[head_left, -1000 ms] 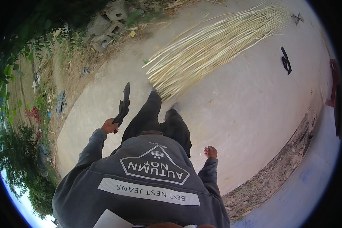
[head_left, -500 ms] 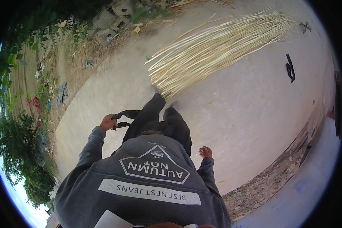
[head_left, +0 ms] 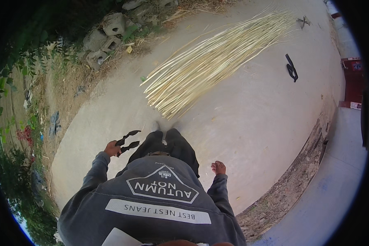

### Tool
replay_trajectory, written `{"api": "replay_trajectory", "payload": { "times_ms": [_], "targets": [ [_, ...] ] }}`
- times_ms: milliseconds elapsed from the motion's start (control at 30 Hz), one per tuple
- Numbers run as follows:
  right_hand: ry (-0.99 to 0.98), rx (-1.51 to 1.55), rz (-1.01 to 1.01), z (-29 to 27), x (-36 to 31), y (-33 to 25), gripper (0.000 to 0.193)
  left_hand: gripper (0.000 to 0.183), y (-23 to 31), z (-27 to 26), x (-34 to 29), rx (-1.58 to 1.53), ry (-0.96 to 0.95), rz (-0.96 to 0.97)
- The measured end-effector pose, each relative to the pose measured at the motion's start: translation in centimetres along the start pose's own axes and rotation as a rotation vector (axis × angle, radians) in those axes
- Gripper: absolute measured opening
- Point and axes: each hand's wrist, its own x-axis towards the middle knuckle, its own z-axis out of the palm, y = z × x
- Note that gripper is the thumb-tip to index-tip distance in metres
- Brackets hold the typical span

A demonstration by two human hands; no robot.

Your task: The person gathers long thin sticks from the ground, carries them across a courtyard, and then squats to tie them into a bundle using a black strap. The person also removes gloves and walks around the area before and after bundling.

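Head view: left hand (head_left: 112, 149) grasps black strap (head_left: 130, 146), ends jutting rightward; right hand (head_left: 219, 167) curled, grip unclear

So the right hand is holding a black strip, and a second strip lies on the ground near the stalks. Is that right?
Not quite: the head view shows the black strip in the left hand, not the right hand. The second strip does lie on the ground near the stalks.
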Motion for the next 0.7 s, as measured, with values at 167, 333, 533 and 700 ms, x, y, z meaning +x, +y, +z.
{"api": "replay_trajectory", "payload": {
  "times_ms": [167, 333, 533, 700],
  "targets": [
    [-0.030, -0.018, 0.076, 0.5, -4.6, 5.7, 0.020, 0.020, 2.4, -2.0, 4.2, 0.001, -0.017, 0.096],
    [0.012, 0.092, 0.246, -1.4, -6.7, 9.5, 0.015, 0.019, 6.0, -1.1, 3.8, 0.030, -0.009, 0.149],
    [0.014, 0.035, -0.092, -2.5, -1.8, -1.6, 0.019, 0.012, 17.9, 7.0, -0.7, 0.020, -0.042, 0.386],
    [-0.477, -0.125, -0.366, -0.7, 0.4, -21.6, 0.037, 0.021, 33.1, 20.0, -4.2, 0.084, -0.043, 0.594]
  ]
}}
